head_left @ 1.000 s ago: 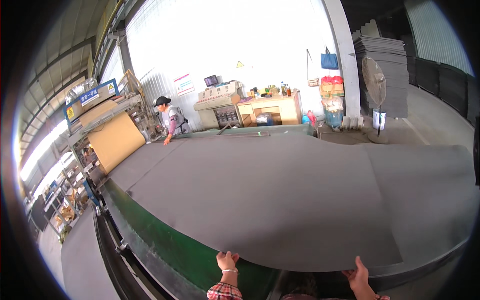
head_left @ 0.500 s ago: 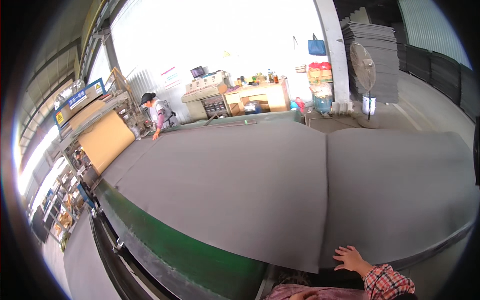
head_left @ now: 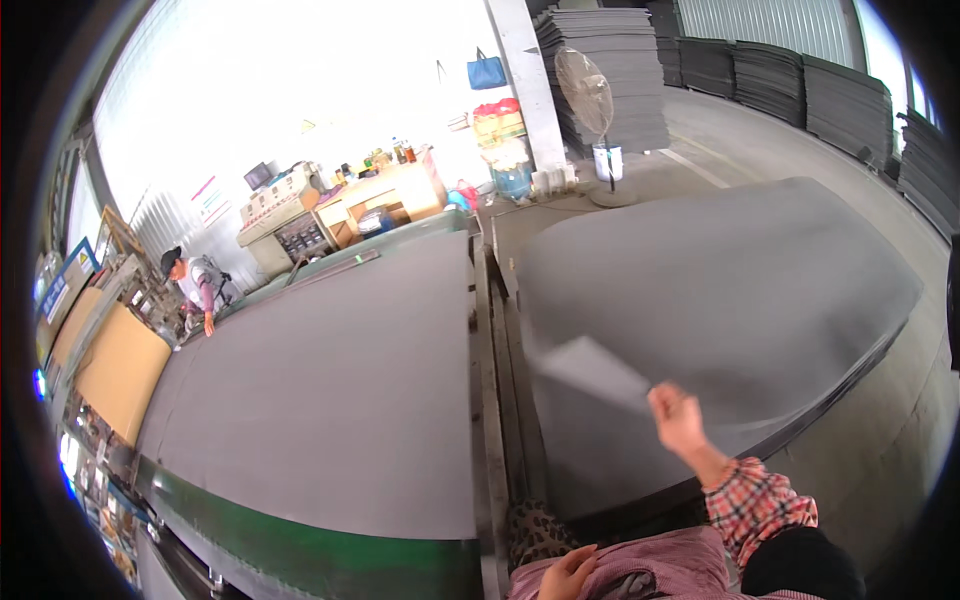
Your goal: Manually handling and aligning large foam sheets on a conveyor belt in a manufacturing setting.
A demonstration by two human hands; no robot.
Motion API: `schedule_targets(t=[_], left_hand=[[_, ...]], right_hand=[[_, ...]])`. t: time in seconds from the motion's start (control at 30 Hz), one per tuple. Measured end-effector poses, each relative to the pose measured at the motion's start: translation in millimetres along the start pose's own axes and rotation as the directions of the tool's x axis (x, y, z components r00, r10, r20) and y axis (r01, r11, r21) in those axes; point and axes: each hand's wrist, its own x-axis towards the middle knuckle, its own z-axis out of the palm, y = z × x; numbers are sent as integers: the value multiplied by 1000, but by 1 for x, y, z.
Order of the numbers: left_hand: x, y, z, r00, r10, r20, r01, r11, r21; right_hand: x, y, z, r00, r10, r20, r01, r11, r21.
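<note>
Now raising right hand [head_left: 678, 410] off grey sheet [head_left: 720, 290], grasping blurred pale piece [head_left: 597, 372] right of conveyor [head_left: 300, 517]; apparently positioning it, seemingly needing controlled lowering; not discerning grip of left hand [head_left: 567, 575].

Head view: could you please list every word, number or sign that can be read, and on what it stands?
No text reads clearly.
Blue machine sign: white label, too small and blurred to read.
Wall poster: print too small to read.
Yellow wall sign: washed out by glare.
White bucket: dark marks, too blurred to read.

Red-and-white plaid sleeve [head_left: 755, 503], black upper sleeve [head_left: 805, 567], pinkish checked garment [head_left: 665, 562].
</note>
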Motion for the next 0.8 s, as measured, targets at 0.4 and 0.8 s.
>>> schedule_targets(t=[0.4,0.8], left_hand=[[134,39,62,878,-462,-121,279,701,-657],[210,221,25,690,696,-199,-531,673,515]], right_hand=[[-127,40,44,980,89,178,-82,996,-43],[-16,118,-109,727,-49,-685,-337,843,-419]])
